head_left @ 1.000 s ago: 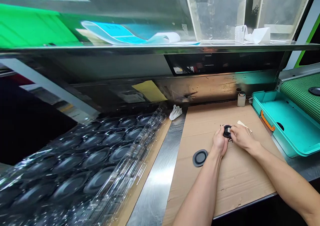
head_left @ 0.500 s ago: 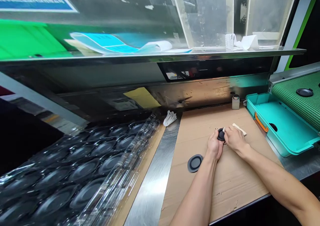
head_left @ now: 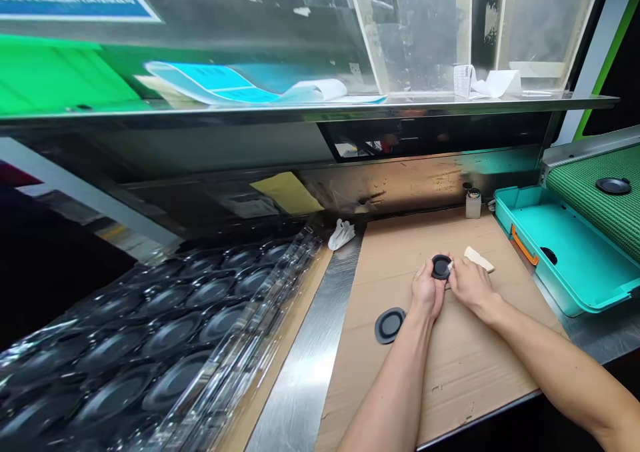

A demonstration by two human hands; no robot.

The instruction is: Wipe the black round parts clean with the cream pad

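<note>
My left hand (head_left: 426,287) holds a small round black disc-shaped part (head_left: 441,267) with a raised rim, its face turned up. At the disc's right edge, my right hand (head_left: 469,280) pinches a small piece of white cloth (head_left: 451,266), mostly hidden by the fingers. Both hands are above a cardboard sheet (head_left: 390,259). A second dark round part (head_left: 389,325) lies on the cardboard, left of my left forearm. Just beyond my right hand rests a folded cream-coloured cloth pad (head_left: 479,259).
A small bottle (head_left: 473,203) stands at the cardboard's back edge. To the right are a teal tray (head_left: 585,259) and a green conveyor belt (head_left: 600,172) carrying a black disc. Clear plastic trays (head_left: 235,345) with several black discs fill the left. A metal shelf (head_left: 300,113) spans overhead.
My right fingers have shifted slightly right, from over the disc's face to its edge, so more of the disc shows. The left hand still holds it.
</note>
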